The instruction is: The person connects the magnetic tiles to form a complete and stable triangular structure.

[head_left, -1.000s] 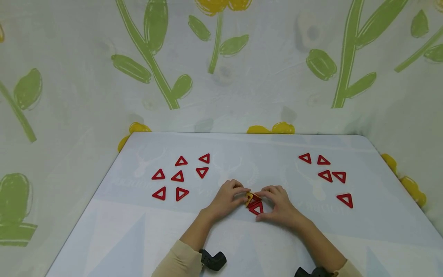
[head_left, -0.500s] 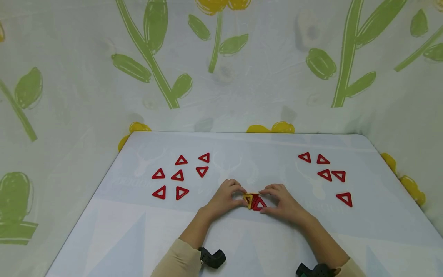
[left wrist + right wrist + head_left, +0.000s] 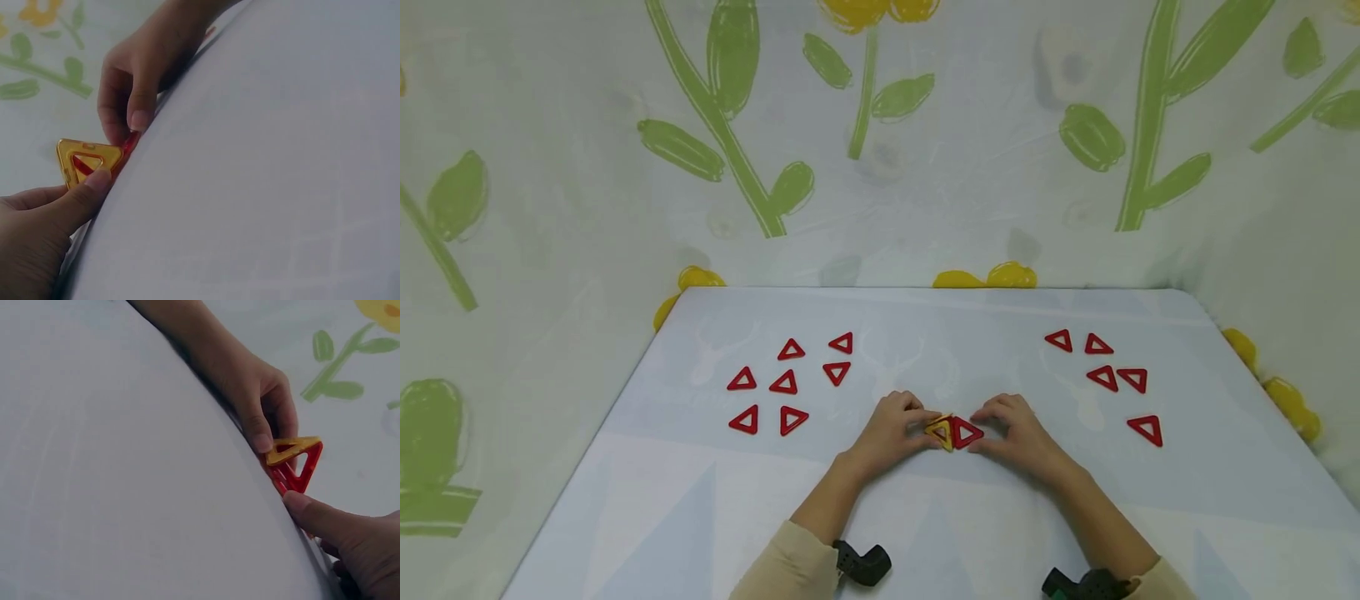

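Observation:
Near the table's middle, my left hand point(image 3: 887, 437) pinches a yellow triangular magnetic tile point(image 3: 933, 432) between thumb and fingers. In the left wrist view this yellow tile point(image 3: 87, 149) stands tilted up, with red behind its opening. A red triangular tile point(image 3: 312, 464) rises to meet the yellow one in the right wrist view. Against the right side of this small group lies another red triangular tile point(image 3: 977, 433), pointing right. My right hand point(image 3: 1018, 437) holds it by its edges, thumb on the near side and fingers on the far side.
Several loose red triangular tiles point(image 3: 784, 390) lie flat on the left part of the table point(image 3: 662, 500). Several more red tiles point(image 3: 1110, 383) lie at the right. A flowered cloth point(image 3: 970, 167) hangs behind the table's far edge.
The outer red tile has swung from the near side of the group round to its right. The yellow tile has turned its face more to the head camera. My right hand has shifted slightly right.

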`<act>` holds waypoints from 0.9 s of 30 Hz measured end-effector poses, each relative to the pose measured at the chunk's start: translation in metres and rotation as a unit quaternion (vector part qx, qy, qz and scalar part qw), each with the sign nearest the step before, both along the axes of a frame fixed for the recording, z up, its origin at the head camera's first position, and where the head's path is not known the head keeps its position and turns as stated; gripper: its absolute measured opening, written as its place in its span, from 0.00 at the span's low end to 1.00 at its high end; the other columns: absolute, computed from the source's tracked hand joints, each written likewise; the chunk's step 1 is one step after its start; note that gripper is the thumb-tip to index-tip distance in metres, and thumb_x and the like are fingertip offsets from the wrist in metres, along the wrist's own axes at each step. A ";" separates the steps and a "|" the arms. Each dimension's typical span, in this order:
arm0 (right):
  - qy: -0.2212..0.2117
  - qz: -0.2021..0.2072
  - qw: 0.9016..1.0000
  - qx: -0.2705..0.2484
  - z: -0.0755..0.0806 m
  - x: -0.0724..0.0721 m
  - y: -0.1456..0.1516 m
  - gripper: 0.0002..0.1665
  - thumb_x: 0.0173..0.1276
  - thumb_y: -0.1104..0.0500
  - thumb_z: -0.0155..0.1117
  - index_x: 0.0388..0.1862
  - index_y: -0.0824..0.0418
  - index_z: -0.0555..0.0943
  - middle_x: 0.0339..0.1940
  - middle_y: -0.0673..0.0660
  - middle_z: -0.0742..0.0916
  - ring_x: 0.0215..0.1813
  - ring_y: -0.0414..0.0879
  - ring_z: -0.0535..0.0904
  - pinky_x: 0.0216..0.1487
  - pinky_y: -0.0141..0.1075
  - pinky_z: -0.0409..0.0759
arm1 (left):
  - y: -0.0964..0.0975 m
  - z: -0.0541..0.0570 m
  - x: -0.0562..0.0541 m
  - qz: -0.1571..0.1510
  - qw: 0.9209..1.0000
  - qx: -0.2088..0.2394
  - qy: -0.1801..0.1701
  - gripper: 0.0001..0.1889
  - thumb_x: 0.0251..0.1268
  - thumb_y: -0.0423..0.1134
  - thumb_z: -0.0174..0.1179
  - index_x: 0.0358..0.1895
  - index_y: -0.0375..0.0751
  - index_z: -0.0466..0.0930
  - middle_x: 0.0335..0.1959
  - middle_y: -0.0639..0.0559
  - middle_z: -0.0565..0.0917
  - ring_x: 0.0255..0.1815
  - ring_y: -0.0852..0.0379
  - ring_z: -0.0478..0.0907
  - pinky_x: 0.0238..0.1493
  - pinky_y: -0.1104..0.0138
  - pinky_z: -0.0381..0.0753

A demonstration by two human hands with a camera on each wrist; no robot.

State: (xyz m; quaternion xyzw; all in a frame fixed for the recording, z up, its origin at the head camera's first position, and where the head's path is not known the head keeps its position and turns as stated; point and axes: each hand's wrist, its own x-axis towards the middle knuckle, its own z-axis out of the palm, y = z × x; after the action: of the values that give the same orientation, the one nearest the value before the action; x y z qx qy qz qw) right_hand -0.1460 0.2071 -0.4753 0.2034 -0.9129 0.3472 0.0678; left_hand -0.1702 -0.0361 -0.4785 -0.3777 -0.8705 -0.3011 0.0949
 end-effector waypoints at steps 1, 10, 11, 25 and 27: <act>0.001 -0.002 1.000 0.003 0.000 0.000 -0.001 0.20 0.45 0.57 0.79 0.38 0.56 0.83 0.39 0.49 0.82 0.46 0.45 0.71 0.45 0.40 0.74 | 0.000 0.000 0.000 0.002 1.000 -0.003 -0.002 0.22 0.48 0.48 0.72 0.48 0.46 0.85 0.35 0.54 0.75 0.38 0.60 0.68 0.41 0.70 0.67; 0.024 -0.008 1.000 0.018 0.002 0.001 -0.006 0.16 0.47 0.57 0.78 0.33 0.57 0.82 0.34 0.48 0.83 0.41 0.44 0.72 0.43 0.40 0.70 | -0.001 -0.003 0.001 0.000 1.000 -0.001 0.004 0.21 0.49 0.48 0.71 0.48 0.45 0.85 0.35 0.55 0.75 0.37 0.60 0.69 0.40 0.70 0.67; 0.025 -0.008 1.000 0.014 0.002 0.001 -0.005 0.16 0.47 0.57 0.78 0.33 0.57 0.82 0.33 0.48 0.83 0.41 0.44 0.72 0.43 0.40 0.70 | -0.001 -0.003 0.001 0.002 1.000 -0.001 0.003 0.21 0.49 0.48 0.71 0.47 0.45 0.85 0.35 0.55 0.75 0.37 0.60 0.69 0.40 0.70 0.67; 0.060 0.003 0.997 -0.048 -0.005 0.000 -0.003 0.15 0.46 0.62 0.78 0.34 0.57 0.83 0.34 0.47 0.83 0.41 0.41 0.72 0.42 0.30 0.74 | 0.002 -0.003 0.001 0.007 1.000 0.006 0.007 0.21 0.48 0.48 0.71 0.46 0.44 0.85 0.34 0.54 0.76 0.35 0.60 0.69 0.39 0.70 0.68; 0.088 0.016 0.993 -0.072 -0.008 -0.001 -0.004 0.17 0.44 0.64 0.78 0.35 0.59 0.83 0.35 0.49 0.83 0.40 0.41 0.73 0.42 0.25 0.74 | 0.002 -0.002 0.001 0.005 1.000 0.007 0.011 0.21 0.47 0.48 0.72 0.46 0.44 0.85 0.34 0.54 0.77 0.35 0.60 0.69 0.38 0.70 0.68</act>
State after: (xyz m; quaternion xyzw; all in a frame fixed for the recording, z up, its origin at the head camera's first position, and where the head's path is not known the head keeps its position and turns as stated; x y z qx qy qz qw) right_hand -0.1465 0.2028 -0.4835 0.2420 -0.8727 0.3938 0.1572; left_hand -0.1697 -0.0342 -0.4806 -0.3755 -0.8691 -0.3030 0.1086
